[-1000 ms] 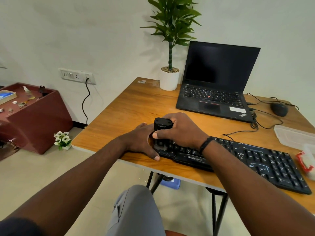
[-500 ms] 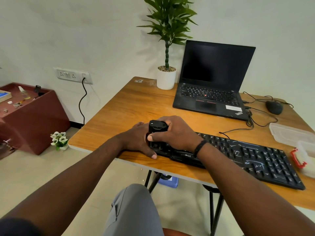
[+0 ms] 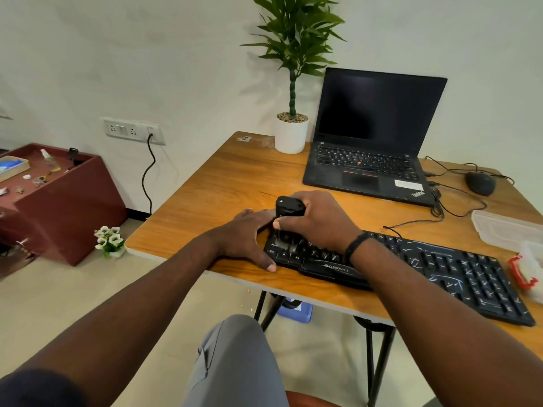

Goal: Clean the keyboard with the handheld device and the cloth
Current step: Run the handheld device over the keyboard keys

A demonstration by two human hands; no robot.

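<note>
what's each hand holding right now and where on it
The right hand grips the black handheld device round its upper body, its lower end on the keyboard. The left hand holds nothing; it rests flat against the keyboard's left end.

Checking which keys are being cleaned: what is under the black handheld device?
The black handheld device, gripped by the right hand, stands on the black keyboard's left-end keys; its contact patch is hidden.

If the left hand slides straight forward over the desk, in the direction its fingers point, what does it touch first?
Probably the handheld device held by the right hand: the left hand lies flat beside the keyboard, fingers reaching toward the device's base. Whether they already touch is hidden.
</note>
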